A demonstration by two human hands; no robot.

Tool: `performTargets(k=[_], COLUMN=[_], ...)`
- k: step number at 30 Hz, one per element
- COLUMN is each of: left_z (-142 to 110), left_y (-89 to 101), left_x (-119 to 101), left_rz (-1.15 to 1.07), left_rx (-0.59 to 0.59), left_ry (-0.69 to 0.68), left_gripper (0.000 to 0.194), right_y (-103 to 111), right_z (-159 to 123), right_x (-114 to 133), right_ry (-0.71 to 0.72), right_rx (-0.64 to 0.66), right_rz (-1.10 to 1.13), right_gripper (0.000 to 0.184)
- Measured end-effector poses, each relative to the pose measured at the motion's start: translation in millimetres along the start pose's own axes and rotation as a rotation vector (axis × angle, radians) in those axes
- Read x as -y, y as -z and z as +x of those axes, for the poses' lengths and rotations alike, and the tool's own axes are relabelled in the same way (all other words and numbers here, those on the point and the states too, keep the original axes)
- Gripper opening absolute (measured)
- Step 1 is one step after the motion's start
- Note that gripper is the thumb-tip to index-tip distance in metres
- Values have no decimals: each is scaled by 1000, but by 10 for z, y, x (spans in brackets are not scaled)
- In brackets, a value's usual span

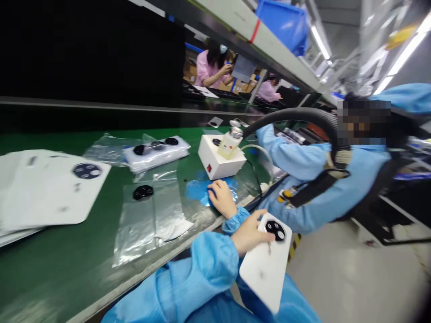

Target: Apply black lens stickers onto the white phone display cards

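My left hand [251, 233] grips the upper edge of a white phone back cover [264, 273], thumb on its face beside the black round camera piece [275, 230]. The cover is tilted, in front of the bench edge over my lap. My right hand [222, 197] is on the bench at a crumpled blue patch [197, 190], fingers bent in towards the thumb. What lies between those fingers is too small to make out. Just behind it stands a white box [220, 163] with a red switch, carrying a pump bottle [230, 142] of pale yellow liquid.
A stack of white covers [50, 193] lies at left. Clear plastic bags [134, 229], one with a black camera piece [143, 192] on it, and a bagged bundle [156, 152] are on the green bench [84, 264]. A black hose [292, 114] arches beside a blue-clad co-worker [313, 179].
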State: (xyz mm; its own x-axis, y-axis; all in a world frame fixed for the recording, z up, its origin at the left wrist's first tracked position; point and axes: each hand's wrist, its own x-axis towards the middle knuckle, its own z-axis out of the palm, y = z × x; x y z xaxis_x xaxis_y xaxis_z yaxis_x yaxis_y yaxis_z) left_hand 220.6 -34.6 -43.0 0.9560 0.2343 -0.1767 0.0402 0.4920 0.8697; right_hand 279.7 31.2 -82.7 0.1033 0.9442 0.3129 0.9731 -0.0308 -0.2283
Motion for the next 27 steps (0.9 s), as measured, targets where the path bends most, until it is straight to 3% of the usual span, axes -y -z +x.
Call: performTargets(k=[2, 4, 6, 9, 10, 12, 13, 15, 19, 27], left_z=[-458, -966, -1465, -2054, -2186, -2347, -2384, -2395, -2324, -2286], left_y=[216, 436, 635, 866, 920, 992, 1012, 1032, 1050, 1071], left_x=[2, -63, -187, -428, -501, -604, -629, -628, -541, -531], left_rz=[6, 4, -4, -21, -2, 36, 41, 26, 21, 61], left_rx=[-72, -236, -440, -811, -1026, -1324, -1396, -1420, -1356, -1355], left_ry=[-43, -118, -183, -295, -332, -404, -431, -467, -471, -482], left_gripper=[38, 71, 69, 77, 79, 80, 79, 78, 79, 78], right_y=[23, 60, 115, 204, 224, 241, 237, 210, 123, -43], right_z=[3, 22, 36, 21, 8, -21, -36, -61, -85, -139], right_x=[10, 70, 222, 606, 747, 995, 1089, 1205, 1247, 1260], right_ry=[19, 40, 81, 259, 336, 442, 471, 488, 462, 403], right_rx=[-14, -27, -25, 98, 161, 261, 297, 342, 382, 335], right_rz=[24, 45, 72, 152, 180, 213, 216, 206, 181, 287], right_gripper=[17, 17, 22, 20, 18, 14, 13, 16, 15, 4])
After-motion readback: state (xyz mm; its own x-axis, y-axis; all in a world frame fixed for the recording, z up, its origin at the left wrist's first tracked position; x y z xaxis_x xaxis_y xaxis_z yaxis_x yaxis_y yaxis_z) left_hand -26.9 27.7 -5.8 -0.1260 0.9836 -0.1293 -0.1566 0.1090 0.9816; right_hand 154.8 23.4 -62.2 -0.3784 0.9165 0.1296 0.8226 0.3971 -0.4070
